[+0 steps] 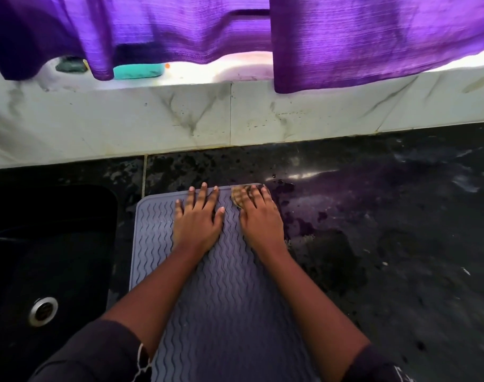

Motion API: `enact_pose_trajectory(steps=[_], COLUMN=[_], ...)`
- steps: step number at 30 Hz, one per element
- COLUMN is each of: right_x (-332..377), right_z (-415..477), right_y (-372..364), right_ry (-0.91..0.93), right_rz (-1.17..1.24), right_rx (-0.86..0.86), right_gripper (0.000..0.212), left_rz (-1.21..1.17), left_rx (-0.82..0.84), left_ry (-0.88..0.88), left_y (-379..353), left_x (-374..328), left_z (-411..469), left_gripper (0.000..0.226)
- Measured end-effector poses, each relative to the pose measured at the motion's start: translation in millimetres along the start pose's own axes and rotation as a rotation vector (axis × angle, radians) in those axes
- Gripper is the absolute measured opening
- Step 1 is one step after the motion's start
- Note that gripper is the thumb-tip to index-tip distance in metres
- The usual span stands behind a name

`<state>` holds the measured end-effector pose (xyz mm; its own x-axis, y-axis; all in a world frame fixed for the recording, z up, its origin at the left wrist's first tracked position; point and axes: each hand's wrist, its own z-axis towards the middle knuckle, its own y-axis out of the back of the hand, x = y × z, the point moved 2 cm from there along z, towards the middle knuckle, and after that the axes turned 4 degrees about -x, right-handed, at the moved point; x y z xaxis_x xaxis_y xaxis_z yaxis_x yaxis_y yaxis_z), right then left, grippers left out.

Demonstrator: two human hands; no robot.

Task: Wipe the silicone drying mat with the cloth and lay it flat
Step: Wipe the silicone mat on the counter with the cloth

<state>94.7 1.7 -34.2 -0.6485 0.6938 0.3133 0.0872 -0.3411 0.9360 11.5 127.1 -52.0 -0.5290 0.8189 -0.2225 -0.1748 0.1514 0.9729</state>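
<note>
A grey-purple silicone drying mat (224, 293) with wavy ridges lies flat on the dark stone counter, running from the near edge towards the wall. My left hand (198, 220) presses palm-down on its far part with fingers spread and nothing in it. My right hand (258, 216) lies flat on the mat's far right corner, on top of a small brownish cloth (236, 198). Only the cloth's edge shows from under the fingers.
A black sink (50, 257) with a metal drain (43, 311) lies left of the mat. The wet black counter (387, 244) spreads to the right. A marble-tiled wall (235, 117) rises behind, with purple curtains (373, 40) and a teal soap (138, 70) on the sill.
</note>
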Motion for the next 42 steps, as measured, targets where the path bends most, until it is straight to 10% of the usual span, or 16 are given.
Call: enact_pose_trajectory(steps=[42], right_x=[5], right_z=[0], right_y=[17], right_ry=[-0.026], right_rz=[-0.088], right_rx=[0.08], right_gripper=[0.045], left_rz=[-0.035], left_rx=[-0.004], left_ry=[-0.069], left_y=[3], left_x=[-4], left_z=[0], left_gripper=[0.057])
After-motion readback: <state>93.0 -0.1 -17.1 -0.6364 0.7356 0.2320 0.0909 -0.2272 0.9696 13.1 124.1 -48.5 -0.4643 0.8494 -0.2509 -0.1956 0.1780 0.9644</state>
